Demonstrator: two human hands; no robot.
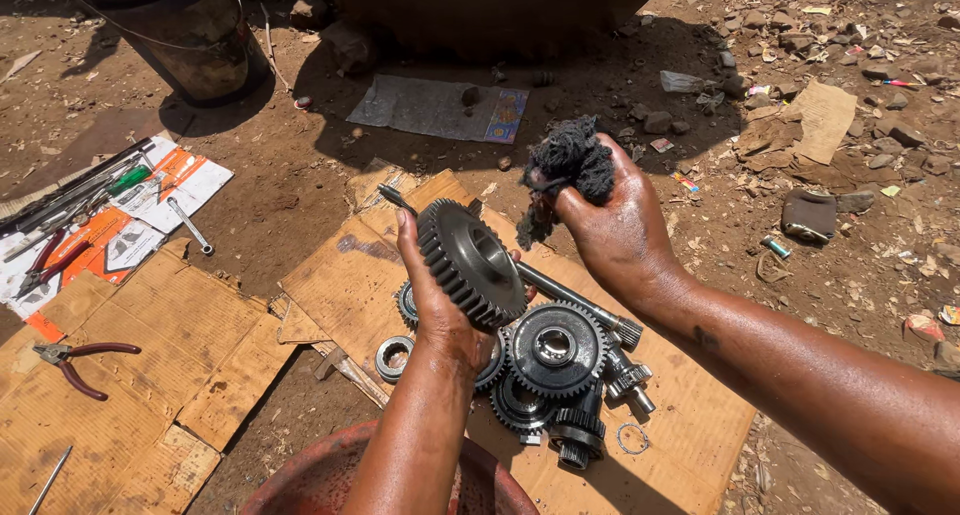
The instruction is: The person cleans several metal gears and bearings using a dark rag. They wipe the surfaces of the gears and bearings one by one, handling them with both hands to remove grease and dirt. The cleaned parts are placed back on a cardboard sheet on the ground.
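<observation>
My left hand [437, 310] holds up a large dark steel gear [470, 262], teeth outward, above a sheet of cardboard [345, 280]. Just to its right, my right hand [612, 230] grips a wad of black oily rag [570, 162], close to the gear but apart from it. Below the hands, several more gears [553, 350] and a splined shaft [580, 303] lie together on the cardboard. A bearing ring [393, 357] sits beside them, and a small snap ring [631, 438] lies to the right.
Red-handled pliers [75, 360] lie on cardboard at left. Wrenches and tools [85, 190] rest on an orange-and-white sheet. A dark bucket [195, 35] stands at top left. A reddish basin rim [330, 470] is at the bottom. Stony dirt with litter lies to the right.
</observation>
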